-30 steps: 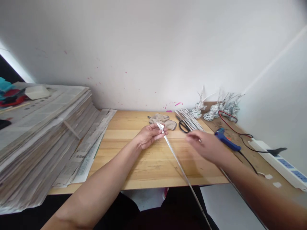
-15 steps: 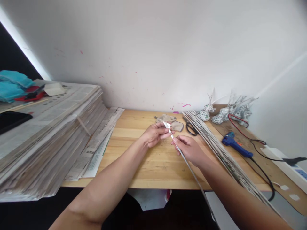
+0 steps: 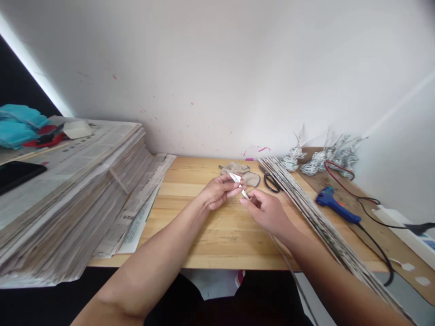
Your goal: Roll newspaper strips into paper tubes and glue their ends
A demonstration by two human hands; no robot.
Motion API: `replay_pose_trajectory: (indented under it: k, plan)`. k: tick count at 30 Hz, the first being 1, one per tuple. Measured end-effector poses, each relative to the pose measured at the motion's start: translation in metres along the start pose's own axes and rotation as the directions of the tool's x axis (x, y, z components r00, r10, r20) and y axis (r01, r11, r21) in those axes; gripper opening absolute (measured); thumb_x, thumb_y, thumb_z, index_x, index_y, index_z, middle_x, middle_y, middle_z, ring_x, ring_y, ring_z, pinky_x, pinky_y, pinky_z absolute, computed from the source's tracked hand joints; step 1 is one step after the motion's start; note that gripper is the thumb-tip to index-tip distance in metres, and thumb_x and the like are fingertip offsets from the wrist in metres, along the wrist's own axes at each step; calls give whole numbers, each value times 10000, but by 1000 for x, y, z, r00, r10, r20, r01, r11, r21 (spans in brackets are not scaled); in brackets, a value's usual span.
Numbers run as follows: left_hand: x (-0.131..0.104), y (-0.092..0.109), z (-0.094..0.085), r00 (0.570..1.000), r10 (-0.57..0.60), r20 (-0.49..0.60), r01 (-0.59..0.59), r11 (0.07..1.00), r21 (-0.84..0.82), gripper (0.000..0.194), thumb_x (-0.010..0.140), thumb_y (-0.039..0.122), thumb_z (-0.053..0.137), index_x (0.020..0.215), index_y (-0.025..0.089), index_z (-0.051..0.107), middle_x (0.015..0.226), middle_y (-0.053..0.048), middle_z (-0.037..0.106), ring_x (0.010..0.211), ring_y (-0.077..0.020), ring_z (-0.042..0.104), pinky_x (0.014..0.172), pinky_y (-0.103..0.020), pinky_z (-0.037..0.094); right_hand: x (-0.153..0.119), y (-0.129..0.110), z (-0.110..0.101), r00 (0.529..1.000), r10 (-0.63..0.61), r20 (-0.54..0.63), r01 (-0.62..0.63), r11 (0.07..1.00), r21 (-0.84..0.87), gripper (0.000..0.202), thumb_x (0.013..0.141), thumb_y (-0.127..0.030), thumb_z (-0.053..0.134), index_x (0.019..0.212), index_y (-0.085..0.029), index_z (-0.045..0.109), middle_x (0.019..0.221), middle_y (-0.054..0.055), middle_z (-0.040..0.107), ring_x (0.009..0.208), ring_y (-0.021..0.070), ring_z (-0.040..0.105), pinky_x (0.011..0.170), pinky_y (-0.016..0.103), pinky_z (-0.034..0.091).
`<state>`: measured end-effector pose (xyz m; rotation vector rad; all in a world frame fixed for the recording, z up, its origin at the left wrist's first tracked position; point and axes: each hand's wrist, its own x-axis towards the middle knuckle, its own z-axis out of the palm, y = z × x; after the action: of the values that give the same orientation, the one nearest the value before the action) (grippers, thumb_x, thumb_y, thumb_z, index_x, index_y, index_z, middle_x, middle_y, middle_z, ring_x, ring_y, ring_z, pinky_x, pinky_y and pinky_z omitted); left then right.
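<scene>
Above the middle of the wooden table, my left hand (image 3: pixel 220 191) pinches the flat, pointed white end of a thin rolled paper strip (image 3: pixel 235 177). Just to its right, my right hand (image 3: pixel 265 209) closes its fingers round the same roll, a little below the pointed end. The grey tail of the roll (image 3: pixel 283 254) comes out under my right hand and runs down past the table's front edge. Behind my hands lie beige cloth pieces (image 3: pixel 250 179) and black-handled scissors (image 3: pixel 271 183).
A tall newspaper stack (image 3: pixel 112 172) fills the left, with a phone (image 3: pixel 21 173) on it. On the right lie a bundle of paper rolls (image 3: pixel 312 217), a blue glue gun (image 3: pixel 336 206), a power strip (image 3: pixel 404 228) and woven paper figures (image 3: pixel 317 163).
My right hand has turned on the roll, its fingers now more curled. The roll's tail has swung slightly to the right, and less of it shows by my right hand.
</scene>
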<state>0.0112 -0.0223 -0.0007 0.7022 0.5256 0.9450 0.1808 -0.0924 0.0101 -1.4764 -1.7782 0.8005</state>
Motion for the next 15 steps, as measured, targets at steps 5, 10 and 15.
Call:
replay_pose_trajectory:
  k: [5, 10, 15]
  plan:
    - [0, 0, -1, 1000, 16, 18, -16, 1000, -12, 251, 737, -2, 675, 973, 84, 673, 908, -82, 715, 877, -182, 708, 922, -309, 527, 1, 1, 2, 990, -134, -32, 124, 966, -225, 317, 932, -405, 457, 680, -214, 432, 566, -27, 466, 539, 135, 423, 556, 285, 276]
    - [1, -1, -1, 999, 34, 26, -33, 999, -32, 129, 835, 144, 641, 940, 80, 679, 905, -108, 719, 865, -200, 710, 924, -352, 528, 2, 3, 0, 986, -164, -15, 151, 939, -308, 262, 942, -372, 421, 754, -218, 520, 623, 3, 548, 594, 169, 498, 587, 290, 297]
    - [1, -1, -2, 999, 23, 28, -22, 999, -24, 111, 844, 163, 636, 907, 84, 684, 907, -109, 722, 843, -187, 710, 902, -331, 534, 2, 0, -3, 994, -106, 14, 106, 972, -212, 287, 938, -358, 394, 874, -206, 629, 607, 7, 559, 587, 171, 538, 605, 290, 367]
